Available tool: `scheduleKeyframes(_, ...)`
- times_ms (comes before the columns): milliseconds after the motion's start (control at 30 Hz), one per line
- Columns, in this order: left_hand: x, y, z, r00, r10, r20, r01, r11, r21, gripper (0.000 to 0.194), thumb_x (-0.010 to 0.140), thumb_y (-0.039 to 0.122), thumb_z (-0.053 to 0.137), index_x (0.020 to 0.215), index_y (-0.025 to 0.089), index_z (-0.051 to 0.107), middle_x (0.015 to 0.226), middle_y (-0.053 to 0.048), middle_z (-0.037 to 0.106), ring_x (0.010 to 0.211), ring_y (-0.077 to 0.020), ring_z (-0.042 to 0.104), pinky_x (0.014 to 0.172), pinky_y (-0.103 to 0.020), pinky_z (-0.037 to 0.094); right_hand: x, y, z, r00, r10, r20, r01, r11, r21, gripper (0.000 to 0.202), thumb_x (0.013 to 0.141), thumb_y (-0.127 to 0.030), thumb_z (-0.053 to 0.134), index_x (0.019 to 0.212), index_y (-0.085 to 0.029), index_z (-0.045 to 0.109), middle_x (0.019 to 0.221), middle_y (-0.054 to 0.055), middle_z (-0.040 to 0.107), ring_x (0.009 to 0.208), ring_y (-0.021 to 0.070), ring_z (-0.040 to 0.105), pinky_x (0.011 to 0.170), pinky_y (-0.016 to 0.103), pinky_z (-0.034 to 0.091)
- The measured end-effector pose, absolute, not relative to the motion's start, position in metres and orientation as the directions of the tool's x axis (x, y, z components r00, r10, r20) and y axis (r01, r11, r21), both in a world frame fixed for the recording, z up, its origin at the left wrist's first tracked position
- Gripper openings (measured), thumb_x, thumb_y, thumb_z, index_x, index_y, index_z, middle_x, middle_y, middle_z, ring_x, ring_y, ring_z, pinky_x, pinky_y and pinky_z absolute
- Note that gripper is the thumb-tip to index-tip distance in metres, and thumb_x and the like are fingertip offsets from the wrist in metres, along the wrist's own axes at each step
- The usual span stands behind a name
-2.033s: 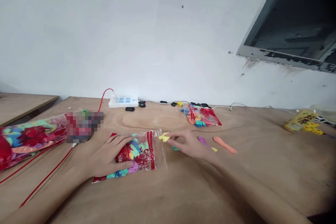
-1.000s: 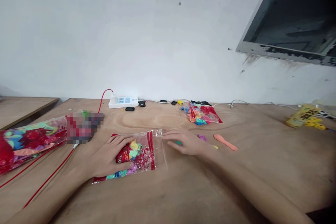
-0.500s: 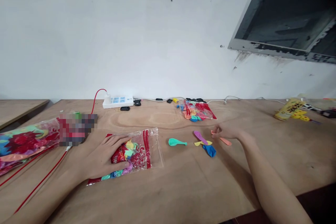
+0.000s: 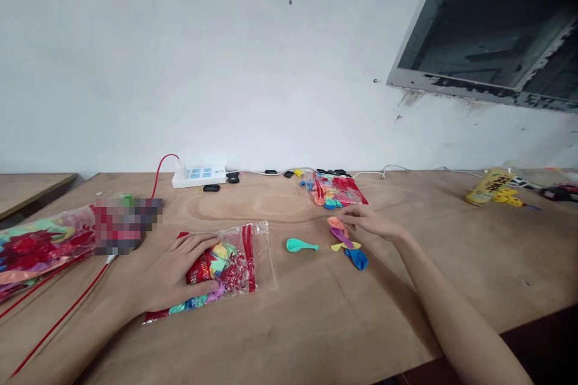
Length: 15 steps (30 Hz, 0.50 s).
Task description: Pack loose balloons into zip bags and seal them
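My left hand (image 4: 174, 271) lies flat over a clear bag of balloons (image 4: 235, 261) with red print, its fingers stretched across it and the thumb apart. Over at the small pile, my right hand (image 4: 370, 221) pinches an orange balloon (image 4: 335, 222) at its edge; the thumb is partly hidden. That balloon rests against a purple balloon (image 4: 341, 237). Just below lie a yellow balloon (image 4: 347, 246) and a blue balloon (image 4: 358, 259), touching or close together. A teal balloon (image 4: 300, 245) lies by itself between the bag and the pile.
Another balloon bag (image 4: 341, 191) lies behind the pile, and a larger one (image 4: 40, 246) at far left. A white power strip (image 4: 198, 176) with a red cable stands by the wall. At right are a yellow can (image 4: 487, 187) and a yellow object (image 4: 508, 197).
My right hand has moved left, bringing the orange balloon from the right side of the pile to above the purple one. My left hand stays on the bag. The view has shifted slightly.
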<state>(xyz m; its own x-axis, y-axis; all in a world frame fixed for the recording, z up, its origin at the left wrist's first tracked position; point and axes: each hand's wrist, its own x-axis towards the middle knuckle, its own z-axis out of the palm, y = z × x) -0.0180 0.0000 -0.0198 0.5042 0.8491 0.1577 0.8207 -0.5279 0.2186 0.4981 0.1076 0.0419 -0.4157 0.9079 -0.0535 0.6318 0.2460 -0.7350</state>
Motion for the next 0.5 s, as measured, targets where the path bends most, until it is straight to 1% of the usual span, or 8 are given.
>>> scheduleKeyframes(100, -0.017, 0.0, -0.018, 0.507, 0.848, 0.153, 0.822, -0.53, 0.211, 0.079, 0.096, 0.072, 0.062, 0.161, 0.031, 0.044, 0.162, -0.01, 0.052, 0.142, -0.0371, 0.054, 0.116, -0.052, 0.045, 0.474, 0.104, 0.034, -0.479, 0.874, -0.083, 0.534, 0.214, -0.818, 0.047, 0.093, -0.066, 0.063, 0.084, -0.02, 0.07, 0.076, 0.003, 0.064, 0.069, 0.0175, 0.056, 0.067, 0.031, 0.047)
scheduleKeyframes(133, -0.017, 0.0, -0.018, 0.506, 0.848, 0.158, 0.822, -0.529, 0.212, 0.079, 0.096, 0.073, 0.062, 0.161, 0.031, 0.045, 0.161, -0.01, 0.052, 0.141, -0.0372, 0.055, 0.115, -0.052, 0.045, 0.468, 0.104, 0.03, -0.477, 0.875, -0.082, 0.519, 0.205, -0.829, 0.048, 0.093, -0.067, 0.063, 0.084, -0.02, 0.07, 0.073, 0.002, 0.062, 0.066, 0.0167, 0.055, 0.064, 0.03, 0.045)
scheduleKeyframes(200, -0.016, -0.001, -0.016, 0.501, 0.849, 0.169, 0.821, -0.527, 0.218, 0.079, 0.095, 0.073, 0.063, 0.16, 0.032, 0.047, 0.16, -0.01, 0.054, 0.139, -0.0372, 0.057, 0.114, -0.052, 0.047, 0.462, 0.107, 0.023, -0.445, 0.893, -0.065, 0.519, 0.198, -0.832, 0.05, 0.091, -0.069, 0.064, 0.089, -0.02, 0.071, 0.07, 0.0, 0.059, 0.062, 0.0161, 0.052, 0.059, 0.029, 0.041)
scheduleKeyframes(233, -0.016, -0.001, -0.016, 0.499, 0.85, 0.17, 0.822, -0.526, 0.22, 0.078, 0.095, 0.074, 0.063, 0.159, 0.032, 0.048, 0.16, -0.009, 0.054, 0.138, -0.0372, 0.057, 0.113, -0.051, 0.047, 0.462, 0.109, 0.02, -0.415, 0.909, -0.04, 0.539, 0.21, -0.815, 0.052, 0.091, -0.071, 0.063, 0.093, -0.019, 0.073, 0.069, 0.0, 0.059, 0.061, 0.0162, 0.051, 0.058, 0.029, 0.04)
scheduleKeyframes(300, -0.016, -0.002, -0.015, 0.496, 0.853, 0.16, 0.826, -0.521, 0.217, 0.079, 0.094, 0.074, 0.063, 0.16, 0.033, 0.047, 0.16, -0.009, 0.054, 0.139, -0.0373, 0.057, 0.112, -0.05, 0.049, 0.463, 0.114, 0.017, -0.343, 0.937, 0.058, 0.579, 0.26, -0.773, 0.055, 0.09, -0.072, 0.062, 0.096, -0.018, 0.074, 0.07, 0.001, 0.06, 0.062, 0.0171, 0.052, 0.058, 0.029, 0.039)
scheduleKeyframes(400, -0.016, -0.003, -0.014, 0.496, 0.854, 0.159, 0.827, -0.52, 0.213, 0.079, 0.095, 0.073, 0.063, 0.16, 0.033, 0.046, 0.161, -0.008, 0.053, 0.141, -0.037, 0.055, 0.112, -0.05, 0.048, 0.471, 0.12, 0.017, -0.259, 0.941, 0.217, 0.586, 0.332, -0.74, 0.051, 0.091, -0.068, 0.063, 0.095, -0.019, 0.076, 0.083, 0.005, 0.067, 0.074, 0.0198, 0.057, 0.063, 0.031, 0.044)
scheduleKeyframes(500, -0.015, -0.003, -0.014, 0.498, 0.853, 0.157, 0.826, -0.522, 0.214, 0.079, 0.095, 0.073, 0.063, 0.161, 0.034, 0.045, 0.162, -0.008, 0.052, 0.141, -0.0365, 0.055, 0.113, -0.05, 0.048, 0.478, 0.125, 0.015, -0.227, 0.938, 0.263, 0.59, 0.347, -0.729, 0.047, 0.092, -0.065, 0.063, 0.099, -0.02, 0.076, 0.087, 0.006, 0.069, 0.075, 0.0205, 0.059, 0.063, 0.031, 0.045)
